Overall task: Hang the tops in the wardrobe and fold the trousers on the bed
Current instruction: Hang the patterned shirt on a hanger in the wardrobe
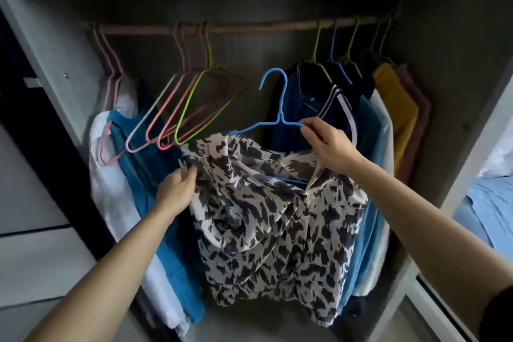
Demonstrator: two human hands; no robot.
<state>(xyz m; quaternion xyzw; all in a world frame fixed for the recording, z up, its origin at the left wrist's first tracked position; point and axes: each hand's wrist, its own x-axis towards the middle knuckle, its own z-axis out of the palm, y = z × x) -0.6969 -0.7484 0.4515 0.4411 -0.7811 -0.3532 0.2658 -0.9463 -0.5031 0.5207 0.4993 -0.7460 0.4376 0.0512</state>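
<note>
Grey wardrobe (444,78): we find it open, with one hanging bay filling most of the view.
Patterned top (277,216): cream fabric with dark blotches. It is held in front of the bay, below the rail and between the two groups of hung clothes. It drapes crumpled from the blue hanger (281,115) and is not yet on the rail.
Left garments (155,175): we note a white top and a blue top on pink hangers at the left end of the rail.
Right garments (308,97): navy, pale blue, yellow and dusty pink pieces hang packed together at the right end.
Bed (488,203): we see a strip of pale blue sheet at the right edge, outside the wardrobe.
Rail (236,28): a wooden bar runs across the bay, bare in the middle.
Empty hangers (191,105): white, pink and green wire hangers hang tilted, just left of the patterned top.
Blue hanger: its hook is upright and free, below the rail. Its left arm runs into the top's fabric, and its right arm is bare.
Right hand (330,147): thumb and fingers pinch the hanger's bare right arm.
Left hand (177,189): the fingers are curled and grip the top's left edge.
</note>
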